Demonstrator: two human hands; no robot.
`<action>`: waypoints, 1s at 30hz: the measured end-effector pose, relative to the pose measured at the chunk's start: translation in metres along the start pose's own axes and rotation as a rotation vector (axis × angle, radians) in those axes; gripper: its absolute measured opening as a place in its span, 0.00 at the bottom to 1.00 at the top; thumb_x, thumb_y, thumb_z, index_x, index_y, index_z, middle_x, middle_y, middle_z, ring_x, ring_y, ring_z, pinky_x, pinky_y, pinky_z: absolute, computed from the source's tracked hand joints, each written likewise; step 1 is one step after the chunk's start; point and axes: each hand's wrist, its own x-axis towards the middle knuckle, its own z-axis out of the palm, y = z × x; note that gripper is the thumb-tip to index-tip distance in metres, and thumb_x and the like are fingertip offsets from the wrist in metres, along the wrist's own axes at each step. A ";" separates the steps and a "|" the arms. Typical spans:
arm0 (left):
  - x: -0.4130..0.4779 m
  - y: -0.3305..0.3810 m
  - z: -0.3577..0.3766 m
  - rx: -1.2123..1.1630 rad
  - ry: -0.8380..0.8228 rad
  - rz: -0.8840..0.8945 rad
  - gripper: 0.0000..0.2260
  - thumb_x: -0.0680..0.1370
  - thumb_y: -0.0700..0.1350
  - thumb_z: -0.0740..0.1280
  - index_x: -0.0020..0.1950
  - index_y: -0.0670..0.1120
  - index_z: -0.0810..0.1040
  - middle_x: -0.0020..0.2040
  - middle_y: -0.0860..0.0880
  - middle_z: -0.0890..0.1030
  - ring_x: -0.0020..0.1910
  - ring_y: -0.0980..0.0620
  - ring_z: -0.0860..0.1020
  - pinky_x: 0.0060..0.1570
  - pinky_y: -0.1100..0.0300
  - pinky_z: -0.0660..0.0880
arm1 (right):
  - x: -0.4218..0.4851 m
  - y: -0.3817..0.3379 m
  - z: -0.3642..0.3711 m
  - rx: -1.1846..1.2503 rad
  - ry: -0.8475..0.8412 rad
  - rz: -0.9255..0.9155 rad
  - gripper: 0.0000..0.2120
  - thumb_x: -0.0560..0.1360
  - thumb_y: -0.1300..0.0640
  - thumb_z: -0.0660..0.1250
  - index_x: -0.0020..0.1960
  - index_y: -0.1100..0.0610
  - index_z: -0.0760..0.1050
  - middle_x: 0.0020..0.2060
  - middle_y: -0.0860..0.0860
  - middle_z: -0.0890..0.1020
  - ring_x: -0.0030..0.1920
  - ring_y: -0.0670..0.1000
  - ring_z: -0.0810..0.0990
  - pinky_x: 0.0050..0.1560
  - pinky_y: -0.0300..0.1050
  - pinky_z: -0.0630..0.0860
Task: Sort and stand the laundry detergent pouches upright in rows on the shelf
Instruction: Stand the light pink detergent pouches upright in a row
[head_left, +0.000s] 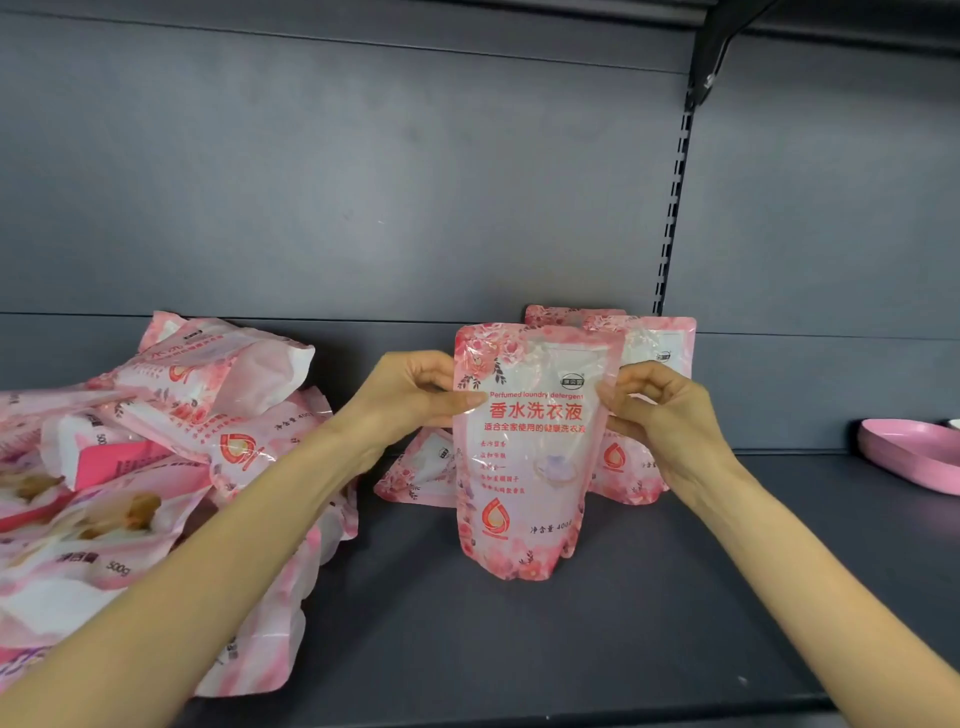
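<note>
A pink floral detergent pouch (530, 457) stands upright on the dark shelf (571, 623), its base on the board. My left hand (415, 389) pinches its upper left edge, thumb on the front. My right hand (660, 405) pinches its upper right edge. Right behind it stands another upright pouch (649, 353), and the top of a third pouch (556, 314) shows further back. One pouch (415, 475) lies flat just left of the held one.
A loose heap of pink pouches (156, 467) covers the shelf's left side, some lying over others. A pink dish (909, 452) sits at the right edge. A slotted upright (675, 197) and bracket rise at the back right.
</note>
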 end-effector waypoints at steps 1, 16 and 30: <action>0.002 0.000 0.006 -0.012 -0.002 -0.002 0.06 0.69 0.34 0.72 0.44 0.41 0.81 0.40 0.49 0.85 0.41 0.53 0.84 0.42 0.61 0.81 | 0.000 0.000 -0.005 0.005 0.014 0.002 0.08 0.70 0.69 0.70 0.38 0.58 0.74 0.31 0.47 0.80 0.33 0.44 0.82 0.34 0.36 0.79; 0.054 -0.016 0.104 -0.128 0.042 -0.055 0.11 0.70 0.39 0.74 0.51 0.40 0.80 0.46 0.45 0.80 0.42 0.54 0.79 0.38 0.67 0.78 | 0.014 -0.001 -0.085 -0.126 0.245 -0.062 0.09 0.73 0.66 0.68 0.38 0.55 0.74 0.35 0.45 0.81 0.32 0.41 0.80 0.34 0.33 0.77; 0.074 -0.021 0.121 -0.114 -0.002 -0.070 0.13 0.74 0.39 0.70 0.57 0.39 0.78 0.48 0.47 0.80 0.45 0.54 0.79 0.41 0.67 0.78 | 0.023 0.008 -0.101 -0.174 0.280 -0.094 0.06 0.74 0.63 0.68 0.41 0.54 0.75 0.39 0.48 0.80 0.33 0.39 0.80 0.36 0.33 0.77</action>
